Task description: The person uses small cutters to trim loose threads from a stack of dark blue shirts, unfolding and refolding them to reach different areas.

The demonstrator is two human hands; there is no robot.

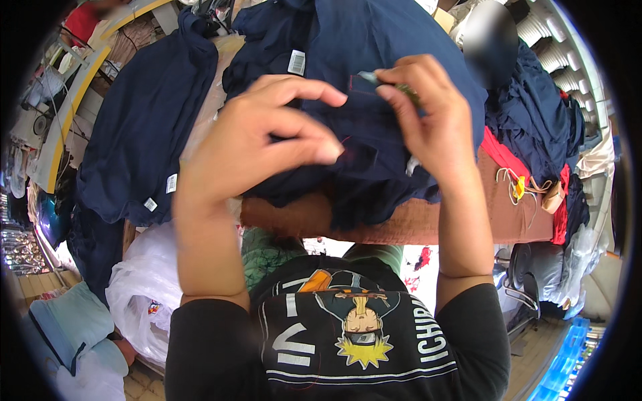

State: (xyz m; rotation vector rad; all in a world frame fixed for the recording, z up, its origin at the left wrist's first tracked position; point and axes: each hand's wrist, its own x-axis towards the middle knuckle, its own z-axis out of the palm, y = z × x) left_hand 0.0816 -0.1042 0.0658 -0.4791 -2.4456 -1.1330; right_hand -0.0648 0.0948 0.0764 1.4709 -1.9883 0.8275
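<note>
Over a heap of navy blue cloth (394, 33) on the table in front of me, both my hands are raised. My left hand (261, 130) is slightly blurred, with its thumb and forefinger spread apart and nothing visible between them. Opposite it, my right hand (431, 100) pinches a small pale-tipped object (368, 77). A yellowish-green bit shows inside that palm; its kind is too small and blurred to tell. Fine red thread lines (352, 83) show on the cloth between the hands. A white label (296, 62) lies on the cloth beyond my left hand.
Another navy garment pile (150, 113) with white labels lies left, and more navy cloth (535, 107) lies right. The brown table edge (401, 224) runs before me. A yellow-tagged cord (519, 187) rests near red cloth. A clear plastic bag (150, 281) stands lower left.
</note>
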